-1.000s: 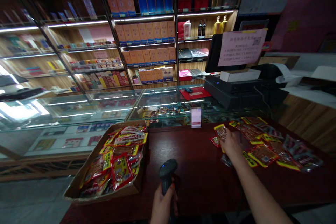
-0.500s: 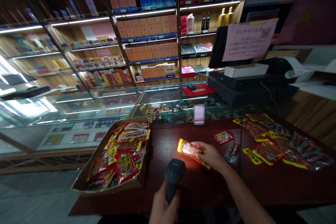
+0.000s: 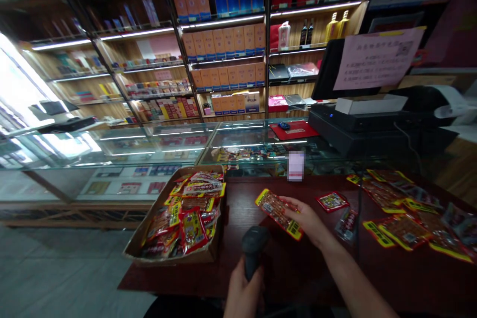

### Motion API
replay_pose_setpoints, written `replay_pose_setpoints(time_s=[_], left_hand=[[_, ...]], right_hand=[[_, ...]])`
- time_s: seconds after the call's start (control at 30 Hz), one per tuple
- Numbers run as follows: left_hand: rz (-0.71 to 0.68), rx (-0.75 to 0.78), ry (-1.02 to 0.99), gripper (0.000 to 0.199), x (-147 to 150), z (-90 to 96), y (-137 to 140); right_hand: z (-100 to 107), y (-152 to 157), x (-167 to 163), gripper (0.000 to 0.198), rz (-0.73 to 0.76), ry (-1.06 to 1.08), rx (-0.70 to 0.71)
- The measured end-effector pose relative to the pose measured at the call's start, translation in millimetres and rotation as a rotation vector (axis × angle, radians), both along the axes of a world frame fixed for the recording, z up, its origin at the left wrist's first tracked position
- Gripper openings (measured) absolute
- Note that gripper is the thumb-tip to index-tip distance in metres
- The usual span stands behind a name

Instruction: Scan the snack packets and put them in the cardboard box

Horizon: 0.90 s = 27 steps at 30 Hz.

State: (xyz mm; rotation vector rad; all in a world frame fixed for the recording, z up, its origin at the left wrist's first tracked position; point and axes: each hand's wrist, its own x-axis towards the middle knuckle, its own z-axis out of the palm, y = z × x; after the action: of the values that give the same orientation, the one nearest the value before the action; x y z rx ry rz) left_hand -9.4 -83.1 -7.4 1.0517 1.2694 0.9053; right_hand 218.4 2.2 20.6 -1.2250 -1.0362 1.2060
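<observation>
My left hand (image 3: 244, 285) is wrapped round the handle of a dark grey barcode scanner (image 3: 255, 241), its head pointing away from me. In my right hand (image 3: 303, 218) is a red and yellow snack packet (image 3: 278, 210), pinched at its right side and held slanted above the counter, just beyond the scanner. To the left sits a cardboard box (image 3: 128, 253) filled with similar snack packets (image 3: 193, 228). Right of my right hand lie a small red packet (image 3: 333, 201) and a clear-and-dark packet (image 3: 347, 224).
More snack packets (image 3: 404, 231) are spread over the right of the dark red counter (image 3: 283, 278). Behind it stand a glass display case (image 3: 171, 146), a red mouse pad (image 3: 298, 130) and a monitor (image 3: 328, 69) with a paper sheet. Shelves of boxed goods (image 3: 223, 42) line the back.
The bright scanner light on the snack packet has gone out. My right hand has tilted the packet, so its face shows more. The whole view has shifted slightly left.
</observation>
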Motion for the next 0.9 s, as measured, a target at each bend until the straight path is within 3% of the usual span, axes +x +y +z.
replay_pose_setpoints(time_s=[0.1,0.2,0.4,0.5,0.6,0.7,0.8,0.9], left_hand=[[0.061,-0.065,-0.033,0.053,-1.1,-11.9,7.7],[0.061,-0.099,-0.059,0.058,-1.6,-12.9,10.6],[0.066,-0.027,-0.063,0.042,-3.7,-5.5,6.9],[0.074,0.021,-0.06,0.04,-6.2,-6.9,7.0],[0.069,0.004,-0.073,0.047,-8.5,-10.9,9.0],[0.068,-0.038,-0.092,0.059,-8.9,-18.0,11.4],[0.084,-0.039,-0.088,0.066,-6.9,-25.5,12.5],[0.083,-0.036,-0.074,0.066,-4.3,-26.5,12.2]], right_hand=[[22.5,17.2,-39.2,0.056,0.131,0.2,-0.049],[46.9,40.1,-91.0,0.055,0.292,0.224,0.005],[82.3,74.7,-197.2,0.052,0.449,-0.226,0.326],[90.0,73.4,-214.1,0.053,0.396,-0.485,0.467],[79.5,66.7,-180.4,0.044,0.246,-0.639,0.507],[46.6,54.6,-96.8,0.039,0.033,-0.787,0.37],[6.7,37.7,9.7,0.046,-0.212,-1.133,0.068],[-18.3,25.0,99.3,0.055,-0.317,-1.376,-0.379]])
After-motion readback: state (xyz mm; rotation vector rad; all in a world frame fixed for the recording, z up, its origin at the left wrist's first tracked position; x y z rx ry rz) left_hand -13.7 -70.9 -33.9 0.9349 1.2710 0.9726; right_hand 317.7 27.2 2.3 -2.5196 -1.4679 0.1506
